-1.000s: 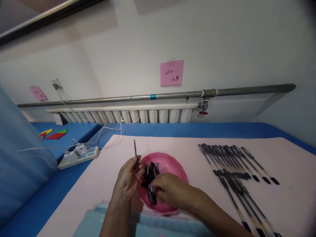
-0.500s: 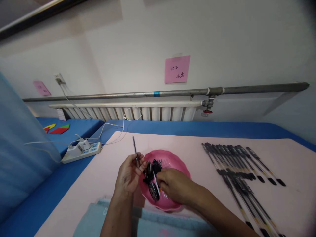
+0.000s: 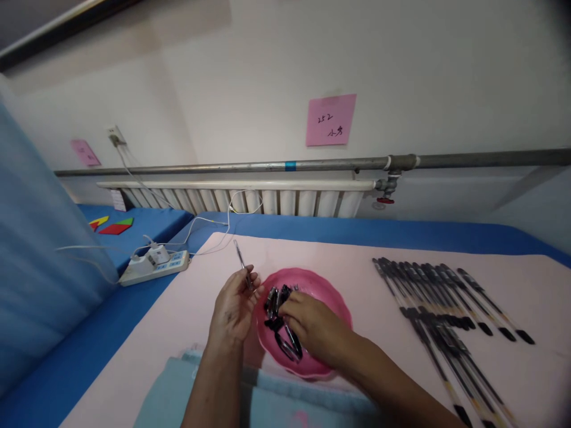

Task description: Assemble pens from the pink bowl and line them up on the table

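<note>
My left hand holds a slim pen between thumb and fingers, its clear end pointing up and away, just left of a pink scalloped bowl. Inside the bowl lie black and clear pen parts, some looking like caps. Over them is my right hand, its fingers closed and reaching down into the pile. Whatever those fingertips grip is hidden. To the right, several pens with black caps lie side by side in two overlapping rows.
Pink paper covers the blue table. A power strip with white plugs and cables lies at the left, near a blue curtain. Light blue cloth is at the near edge. A radiator stands behind.
The pen in my left hand has tilted further left. My right hand has shifted within the bowl, and the black parts under it lie differently. The whole view has swung slightly left.
</note>
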### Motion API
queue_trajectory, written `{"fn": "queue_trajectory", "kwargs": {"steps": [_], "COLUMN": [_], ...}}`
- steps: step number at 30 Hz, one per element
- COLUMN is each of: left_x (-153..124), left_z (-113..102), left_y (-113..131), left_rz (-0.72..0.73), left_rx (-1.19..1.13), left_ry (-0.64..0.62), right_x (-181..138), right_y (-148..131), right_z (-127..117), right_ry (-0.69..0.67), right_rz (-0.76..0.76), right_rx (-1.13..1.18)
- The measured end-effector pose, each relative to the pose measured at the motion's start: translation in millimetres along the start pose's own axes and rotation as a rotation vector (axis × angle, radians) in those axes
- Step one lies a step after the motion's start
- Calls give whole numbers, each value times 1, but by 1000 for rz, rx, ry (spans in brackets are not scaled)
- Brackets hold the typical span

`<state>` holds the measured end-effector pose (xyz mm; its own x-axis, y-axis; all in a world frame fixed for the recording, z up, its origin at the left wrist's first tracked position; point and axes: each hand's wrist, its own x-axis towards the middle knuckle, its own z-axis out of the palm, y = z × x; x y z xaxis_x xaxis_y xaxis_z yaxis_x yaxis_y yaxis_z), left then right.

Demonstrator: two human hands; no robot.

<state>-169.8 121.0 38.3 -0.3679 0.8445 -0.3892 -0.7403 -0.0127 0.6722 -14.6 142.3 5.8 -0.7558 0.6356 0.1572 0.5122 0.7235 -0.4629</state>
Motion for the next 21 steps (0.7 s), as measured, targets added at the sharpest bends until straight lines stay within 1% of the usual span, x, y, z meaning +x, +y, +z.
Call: {"fn": "queue_trajectory", "kwargs": {"steps": [2,5,10,12,15,17,21], "left_x": [0,0,3,6,9,12,13], "left_z": [0,1,3,2,-1,-5,-9], "left_y": [-1,-3,-4,-5,-7,-7,-6], "left_rz": [10,-64,-212,-244,-251,-240,-165], "left_rx": [-10,-81,-286,-382,-478,-482,-471], "left_ry": [-19,-26,1,34,65,52,-1], "right_x": [6,13,17,16,14,13,11], "right_y": [-4,-7,-7,-9,-14,-17,-20], "right_z": [4,16,34,35,30,25,14], "right_ry": [-10,-40,-40,-30,-18,18,161], "right_rz": [-66,-121,-69,-51,-47,-37,99], "right_rx": [-55,-111,-135,-128,-116,-41,308]}}
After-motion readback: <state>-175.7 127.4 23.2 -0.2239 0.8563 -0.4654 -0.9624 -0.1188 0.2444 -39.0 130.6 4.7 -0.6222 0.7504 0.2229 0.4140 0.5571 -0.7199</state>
